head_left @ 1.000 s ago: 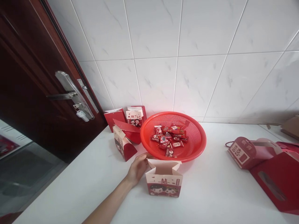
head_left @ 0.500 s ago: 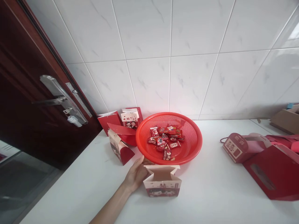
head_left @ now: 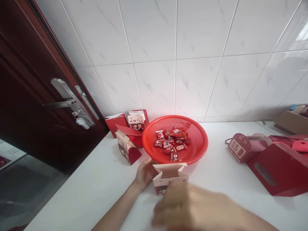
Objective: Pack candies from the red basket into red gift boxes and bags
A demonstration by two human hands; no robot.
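Note:
An open-topped paper candy box (head_left: 170, 178), cream and red with cartoon figures, stands upright on the counter. My left hand (head_left: 145, 174) grips its left side from behind, with some fingers hidden by the box. In front of the box, my right hand (head_left: 183, 207) is smeared by motion and covers its lower right part. Whether anything is in my right hand cannot be made out. Just behind the box sits a red plastic basket (head_left: 204, 144) with small red-wrapped candies (head_left: 168, 142) inside.
Several folded paper boxes (head_left: 126, 146) stand left of the basket. On the right lie a red box with a window (head_left: 280, 171), a pink box with a cord (head_left: 240, 148) and a cardboard carton (head_left: 287, 121). Behind the white counter (head_left: 96, 179) are a tiled wall and a dark door (head_left: 36, 106).
My right hand has come into view from the lower right, in front of the candy box. My left hand stays at the box. The view has shifted slightly.

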